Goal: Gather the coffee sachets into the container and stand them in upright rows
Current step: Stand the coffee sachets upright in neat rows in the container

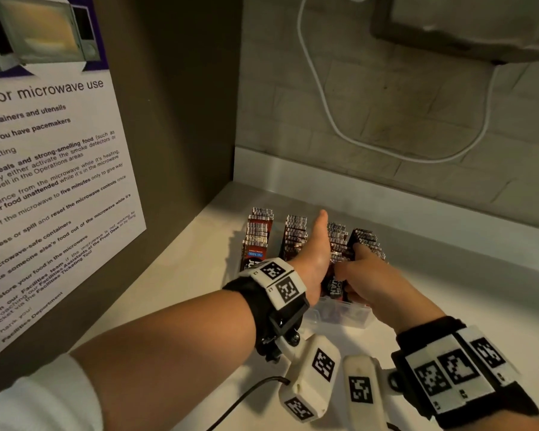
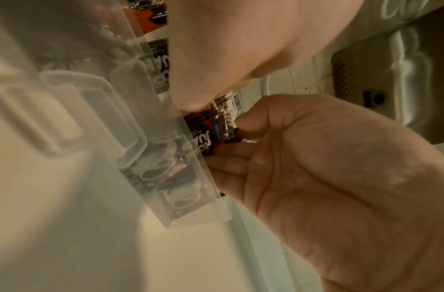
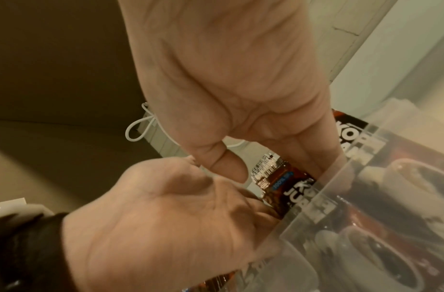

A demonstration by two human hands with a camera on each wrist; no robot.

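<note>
While the left hand (image 1: 316,244) stands flat as a divider in the clear plastic container (image 1: 339,315) on the pale worktop (image 1: 175,275), the right hand (image 1: 366,275) pinches dark red coffee sachets (image 1: 333,286), which could buckle or topple neighbouring rows if forced.

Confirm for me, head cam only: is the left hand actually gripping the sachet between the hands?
Observer: The right wrist view says no. The left hand has its fingers straight, slid down inside the container behind the sachet.
Operator: Sachet fully seated?
Observer: No. Both wrist views show its blue-labelled end above the rim.
Operator: Anything on the near wall?
Observer: The left wrist view shows a clear clip on the outside.
</note>
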